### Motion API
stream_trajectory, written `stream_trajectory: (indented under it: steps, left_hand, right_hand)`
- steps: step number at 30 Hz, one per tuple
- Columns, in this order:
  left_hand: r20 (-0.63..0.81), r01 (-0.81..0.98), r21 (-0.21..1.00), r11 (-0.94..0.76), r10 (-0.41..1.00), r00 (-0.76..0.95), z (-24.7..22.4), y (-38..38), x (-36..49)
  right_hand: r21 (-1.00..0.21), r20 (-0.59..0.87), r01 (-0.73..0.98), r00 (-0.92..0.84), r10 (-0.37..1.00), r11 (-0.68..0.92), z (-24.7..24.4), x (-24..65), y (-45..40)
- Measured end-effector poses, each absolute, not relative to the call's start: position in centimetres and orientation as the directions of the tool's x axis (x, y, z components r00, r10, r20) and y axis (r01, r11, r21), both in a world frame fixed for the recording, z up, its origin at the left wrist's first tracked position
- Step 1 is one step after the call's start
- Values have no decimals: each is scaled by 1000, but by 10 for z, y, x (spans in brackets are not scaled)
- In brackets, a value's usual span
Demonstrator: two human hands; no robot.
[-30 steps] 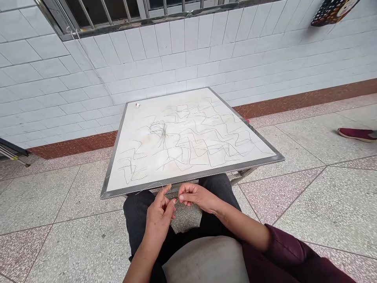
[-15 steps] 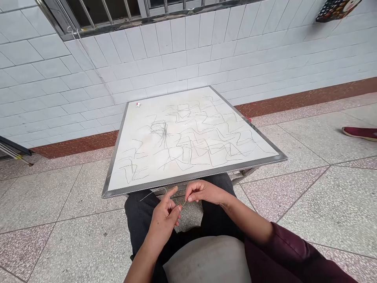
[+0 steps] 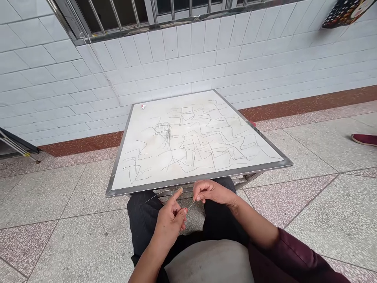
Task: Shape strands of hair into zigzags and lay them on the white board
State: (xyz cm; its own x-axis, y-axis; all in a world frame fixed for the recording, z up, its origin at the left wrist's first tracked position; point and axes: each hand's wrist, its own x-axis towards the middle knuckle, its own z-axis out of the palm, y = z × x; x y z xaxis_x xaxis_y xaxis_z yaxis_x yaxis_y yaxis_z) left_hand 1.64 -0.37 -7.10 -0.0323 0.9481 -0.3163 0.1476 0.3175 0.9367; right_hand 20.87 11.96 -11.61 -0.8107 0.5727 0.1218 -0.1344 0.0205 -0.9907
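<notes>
Over my lap, just in front of the table's near edge, my left hand (image 3: 172, 218) pinches a thin bent wire (image 3: 160, 192) between thumb and fingers. The wire runs back over the index finger and its loose end sticks out to the left. My right hand (image 3: 207, 192) pinches the other end, so a short straight length spans the gap between the hands. On the white table (image 3: 138, 129) lie many similar thin bent wires, spread over the middle and right. A denser tangled bunch of wires (image 3: 165, 129) sits left of centre.
The table has a grey metal rim (image 3: 200, 179) and stands against a white tiled wall (image 3: 176, 67) below a barred window. A small white and red object (image 3: 143, 106) rests at its far left corner. A dark red shoe (image 3: 365, 139) is on the floor at right.
My hands have drawn slightly apart, and more wire shows between them. The whole view has shifted a little, so the table appears further right.
</notes>
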Motion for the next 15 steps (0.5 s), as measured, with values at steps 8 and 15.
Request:
stream_trajectory:
  steps: [8, 15]
  left_hand:
    - [-242, 202, 941, 271, 958, -154, -78, -2, 14]
    - [-209, 336, 909, 248, 967, -148, -83, 0, 17]
  right_hand:
    - [-853, 348, 169, -521, 780, 493, -80, 205, 105]
    - [-676, 447, 262, -596, 666, 688, -81, 149, 63]
